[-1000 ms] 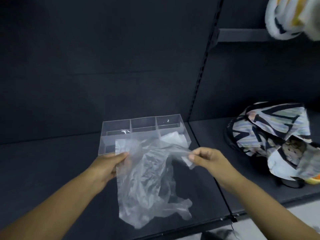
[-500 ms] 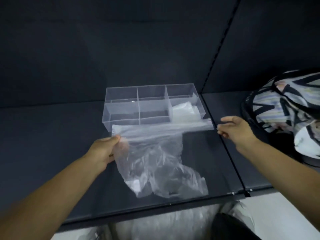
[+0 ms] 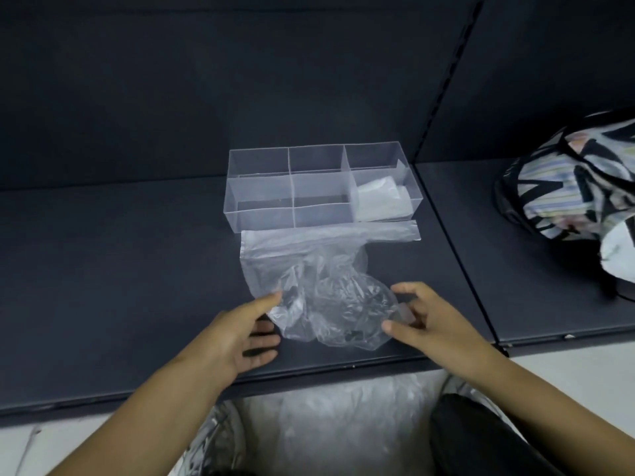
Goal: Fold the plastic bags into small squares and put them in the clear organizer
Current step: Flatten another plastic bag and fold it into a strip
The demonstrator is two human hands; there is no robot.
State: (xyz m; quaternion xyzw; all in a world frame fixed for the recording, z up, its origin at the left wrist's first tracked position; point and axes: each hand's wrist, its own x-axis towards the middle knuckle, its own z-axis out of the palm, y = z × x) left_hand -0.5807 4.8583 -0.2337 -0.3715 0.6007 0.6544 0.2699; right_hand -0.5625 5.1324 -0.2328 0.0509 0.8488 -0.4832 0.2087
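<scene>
So the plastic bag (image 3: 309, 269) was lying on the dark shelf (image 3: 120, 269), just in front of the clear organizer (image 3: 261, 214). Its flattened top strip ran left to right, parallel to the organizer's front wall, so the long axis went sideways. The crumpled rest was bunched toward the person.

The left hand (image 3: 240, 331) had its grip apart, fingers straight, thumb touching the bag's left edge. The right hand (image 3: 433, 321) sat at the right edge with a flap over its fingers. Honestly couldn't tell if that grip was pinching it.

One folded bag (image 3: 378, 201) sat in the front right compartment.
</scene>
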